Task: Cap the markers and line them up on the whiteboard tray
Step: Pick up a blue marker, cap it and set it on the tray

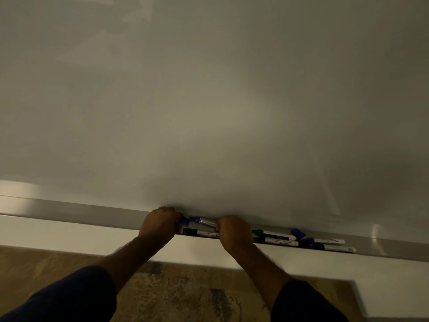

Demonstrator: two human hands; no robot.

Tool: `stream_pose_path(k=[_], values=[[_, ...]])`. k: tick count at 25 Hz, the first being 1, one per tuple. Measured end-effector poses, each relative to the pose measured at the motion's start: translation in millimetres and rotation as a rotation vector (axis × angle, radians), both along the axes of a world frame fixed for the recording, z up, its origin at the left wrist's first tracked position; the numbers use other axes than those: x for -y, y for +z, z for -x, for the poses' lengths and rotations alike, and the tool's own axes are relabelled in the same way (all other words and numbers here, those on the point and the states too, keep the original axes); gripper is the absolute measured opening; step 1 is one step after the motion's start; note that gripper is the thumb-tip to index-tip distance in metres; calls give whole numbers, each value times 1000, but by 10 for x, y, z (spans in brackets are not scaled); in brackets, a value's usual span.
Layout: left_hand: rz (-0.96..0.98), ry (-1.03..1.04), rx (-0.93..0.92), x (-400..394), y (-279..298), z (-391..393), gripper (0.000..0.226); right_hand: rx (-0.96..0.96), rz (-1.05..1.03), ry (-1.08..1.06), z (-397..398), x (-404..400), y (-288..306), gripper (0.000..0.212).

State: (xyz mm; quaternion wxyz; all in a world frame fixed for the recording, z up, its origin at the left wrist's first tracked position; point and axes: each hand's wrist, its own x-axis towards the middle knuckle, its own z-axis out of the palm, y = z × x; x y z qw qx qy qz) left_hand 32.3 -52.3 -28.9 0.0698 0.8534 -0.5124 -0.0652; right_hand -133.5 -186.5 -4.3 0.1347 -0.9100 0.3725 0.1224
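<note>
Capping step: left hand (pixel 160 225) pinches the blue cap (pixel 185 221), right hand (pixel 232 230) grips the marker (pixel 206 222) over the tray (pixel 69 211); next, press them together.

Person, two arms in the head view. Left hand (pixel 160 225) and right hand (pixel 233 231): bare, no rings, watch or bands visible. Forearms: bare from wrist to near the elbow, with visible hair. Left sleeve (pixel 69 296) and right sleeve (pixel 306 303): dark navy fabric, plain, unmarked, ending well behind each hand, near the elbow.
</note>
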Motion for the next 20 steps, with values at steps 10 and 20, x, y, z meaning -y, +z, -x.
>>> stream_pose_path(k=[10, 20], values=[[53, 63, -111, -58, 103, 84, 17, 298, 147, 76, 330, 39, 281, 13], [-5, 259, -176, 102, 123, 247, 18, 425, 274, 99, 762, 195, 507, 13]])
